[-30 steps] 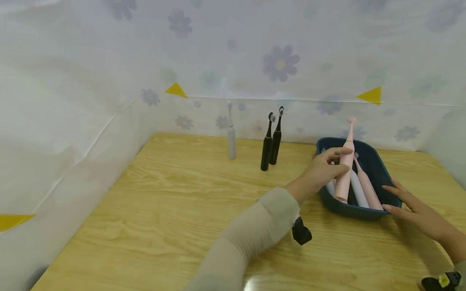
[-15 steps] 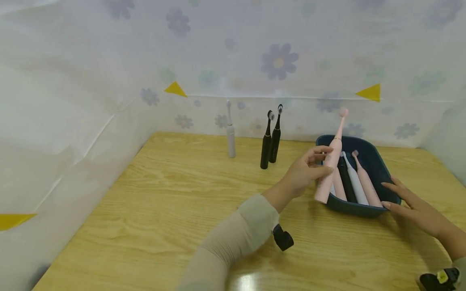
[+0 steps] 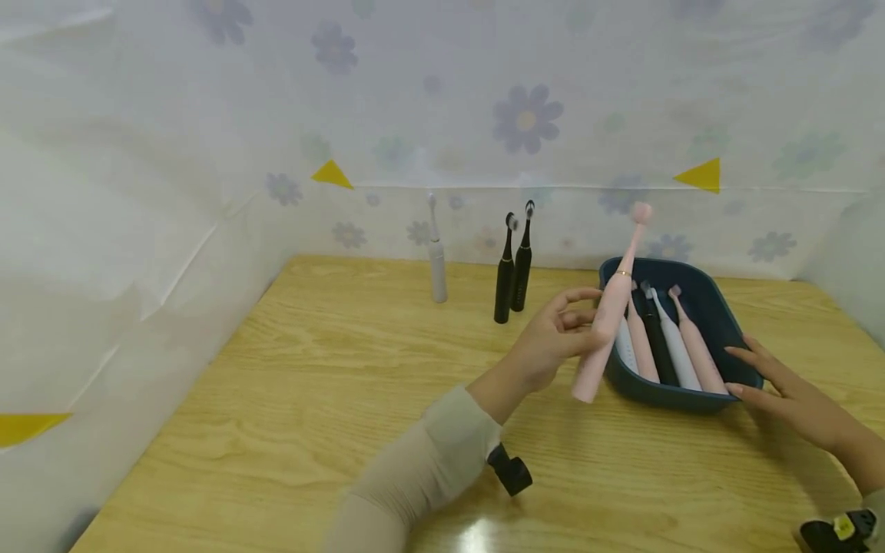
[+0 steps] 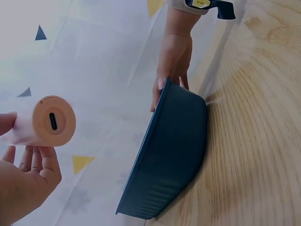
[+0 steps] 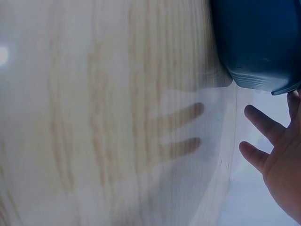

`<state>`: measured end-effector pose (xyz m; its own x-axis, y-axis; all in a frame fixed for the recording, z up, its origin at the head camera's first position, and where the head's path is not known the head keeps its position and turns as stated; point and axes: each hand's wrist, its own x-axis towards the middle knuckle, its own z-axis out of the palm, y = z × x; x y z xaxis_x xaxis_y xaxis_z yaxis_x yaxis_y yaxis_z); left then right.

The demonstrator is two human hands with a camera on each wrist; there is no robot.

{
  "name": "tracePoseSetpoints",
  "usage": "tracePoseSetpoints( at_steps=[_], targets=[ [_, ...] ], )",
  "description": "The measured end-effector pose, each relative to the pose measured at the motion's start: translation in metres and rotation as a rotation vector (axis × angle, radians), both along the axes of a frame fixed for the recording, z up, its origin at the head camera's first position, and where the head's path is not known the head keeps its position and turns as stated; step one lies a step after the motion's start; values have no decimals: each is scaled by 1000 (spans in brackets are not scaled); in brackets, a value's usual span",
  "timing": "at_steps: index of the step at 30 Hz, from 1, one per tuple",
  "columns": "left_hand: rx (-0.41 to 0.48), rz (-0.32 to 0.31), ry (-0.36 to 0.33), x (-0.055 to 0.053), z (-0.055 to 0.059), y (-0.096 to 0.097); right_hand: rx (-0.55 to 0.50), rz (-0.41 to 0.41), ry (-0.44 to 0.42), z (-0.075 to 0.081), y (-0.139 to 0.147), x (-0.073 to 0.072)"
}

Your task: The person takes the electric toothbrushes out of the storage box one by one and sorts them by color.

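Pink toothbrush [image 3: 604,319]: in the air, tilted, head up to the right; a second ago it was over the blue tub [image 3: 712,315], and now its lower end hangs out past the tub's left side.
Left hand [image 3: 553,338]: I pinch the handle between thumb and fingers; this hand has drawn back to the left with it.
Charging slot [image 4: 53,121]: from my left wrist I see it in the round base, with the brush apart from the tub.
Right hand [image 3: 795,395]: not moved; fingers spread, tips touching the rim near the front right corner.
Row in the tub: uncovered by that shift, I count white [image 3: 625,346], pink [image 3: 643,346], black [image 3: 659,346], white [image 3: 677,349], pink [image 3: 700,355], all lying down.
Standing brushes: one white brush [image 3: 439,269] and two black brushes [image 3: 505,288], unchanged, upright on the table [image 3: 311,369].
What it means: I judge my brush fully free of the row, though not yet set down.
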<state>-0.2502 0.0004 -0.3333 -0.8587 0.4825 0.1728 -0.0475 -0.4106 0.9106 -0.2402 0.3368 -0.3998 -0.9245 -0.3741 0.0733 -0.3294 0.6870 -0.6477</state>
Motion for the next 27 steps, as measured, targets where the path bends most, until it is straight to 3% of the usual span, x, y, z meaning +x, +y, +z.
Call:
tracePoseSetpoints(
  at_steps=[7,27],
  targets=[
    [-11,-3,20,2,3,-17,-5,4,9,-1,-1,0],
    [-91,80,107,-6,-7,-86,-8,-4,11,-1,-10,0]
  ],
)
